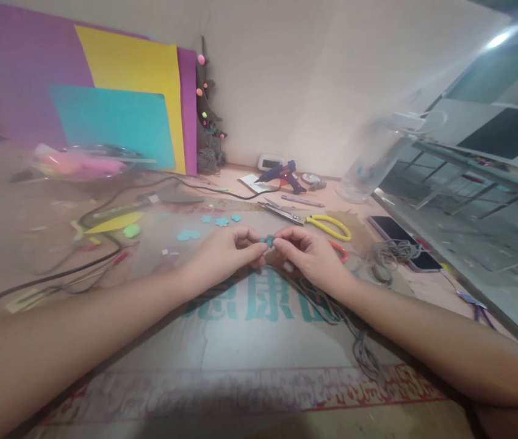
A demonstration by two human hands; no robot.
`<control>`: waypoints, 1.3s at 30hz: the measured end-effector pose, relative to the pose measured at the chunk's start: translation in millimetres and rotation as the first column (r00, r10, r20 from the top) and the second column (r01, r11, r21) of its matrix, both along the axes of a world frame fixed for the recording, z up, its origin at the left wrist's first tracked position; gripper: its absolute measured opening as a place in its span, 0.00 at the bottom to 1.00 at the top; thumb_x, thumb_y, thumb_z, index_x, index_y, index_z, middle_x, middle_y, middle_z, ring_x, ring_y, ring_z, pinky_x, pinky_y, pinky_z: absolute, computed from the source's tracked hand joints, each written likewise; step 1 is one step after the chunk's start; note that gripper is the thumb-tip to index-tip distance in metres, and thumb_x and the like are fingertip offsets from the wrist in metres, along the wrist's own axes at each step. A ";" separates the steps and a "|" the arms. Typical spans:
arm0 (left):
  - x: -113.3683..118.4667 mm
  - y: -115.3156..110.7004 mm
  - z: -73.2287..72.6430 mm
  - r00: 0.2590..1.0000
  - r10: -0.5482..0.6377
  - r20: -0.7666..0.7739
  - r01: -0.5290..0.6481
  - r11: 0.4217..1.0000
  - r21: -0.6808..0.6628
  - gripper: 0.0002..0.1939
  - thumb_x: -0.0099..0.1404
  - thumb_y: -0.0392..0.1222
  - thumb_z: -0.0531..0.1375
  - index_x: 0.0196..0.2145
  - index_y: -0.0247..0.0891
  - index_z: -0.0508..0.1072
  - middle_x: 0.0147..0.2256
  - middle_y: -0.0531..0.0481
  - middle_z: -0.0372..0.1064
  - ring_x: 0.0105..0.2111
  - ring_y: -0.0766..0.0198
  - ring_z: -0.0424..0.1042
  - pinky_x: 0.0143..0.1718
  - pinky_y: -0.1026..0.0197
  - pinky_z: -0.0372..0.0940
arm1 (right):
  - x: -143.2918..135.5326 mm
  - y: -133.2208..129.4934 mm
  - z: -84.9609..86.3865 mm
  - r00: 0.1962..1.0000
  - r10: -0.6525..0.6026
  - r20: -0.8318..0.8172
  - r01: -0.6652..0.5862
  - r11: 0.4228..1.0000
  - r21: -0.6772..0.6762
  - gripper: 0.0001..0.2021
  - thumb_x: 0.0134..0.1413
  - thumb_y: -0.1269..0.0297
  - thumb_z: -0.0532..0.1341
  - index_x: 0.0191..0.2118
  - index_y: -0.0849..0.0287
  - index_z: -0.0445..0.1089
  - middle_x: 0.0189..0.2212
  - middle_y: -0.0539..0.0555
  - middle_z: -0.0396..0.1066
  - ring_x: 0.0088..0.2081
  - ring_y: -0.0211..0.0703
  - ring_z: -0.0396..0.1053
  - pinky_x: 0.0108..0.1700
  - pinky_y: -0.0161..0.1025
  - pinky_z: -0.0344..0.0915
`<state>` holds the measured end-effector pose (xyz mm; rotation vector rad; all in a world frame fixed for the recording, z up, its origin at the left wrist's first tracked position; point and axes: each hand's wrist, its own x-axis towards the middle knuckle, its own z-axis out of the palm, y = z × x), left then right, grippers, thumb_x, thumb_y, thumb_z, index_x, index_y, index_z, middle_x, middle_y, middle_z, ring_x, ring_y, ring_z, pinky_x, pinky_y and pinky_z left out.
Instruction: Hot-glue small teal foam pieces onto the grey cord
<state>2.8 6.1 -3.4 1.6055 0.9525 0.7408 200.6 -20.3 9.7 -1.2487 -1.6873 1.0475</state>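
Observation:
Both my left hand (233, 249) and my right hand (310, 253) pinch a small teal foam flower (268, 241) between their fingertips, over the middle of the table. The fingers cover part of it, so its exact shape is hard to make out. Below my right hand, a thin grey cord (360, 336) trails toward the lower right. More teal foam flowers (222, 222) lie just beyond my left hand, with a larger teal cutout (188, 235) beside them. Behind my right hand rest yellow-handled scissors (327, 224), and an orange handle (340, 250) shows partly.
A dark glue gun (285, 177) stands at the back, its black cable (103, 263) looping left. Coloured sheets (121, 128) lean on the wall. At right are a phone (389, 228), a tangled cord (391, 256) and a clear plastic container (368, 164). A yellow leaf cutout (116, 222) lies left.

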 end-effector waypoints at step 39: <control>0.8 1.5 5.8 0.999 0.026 0.025 -0.025 0.999 -0.044 0.14 0.62 0.51 0.62 0.31 0.37 0.72 0.26 0.51 0.75 0.24 0.67 0.71 0.28 0.64 0.62 | -0.1 3.8 1.1 0.995 0.001 -0.096 -0.009 0.997 -0.079 0.15 0.51 0.52 0.67 0.35 0.58 0.68 0.25 0.47 0.69 0.26 0.36 0.67 0.27 0.35 0.63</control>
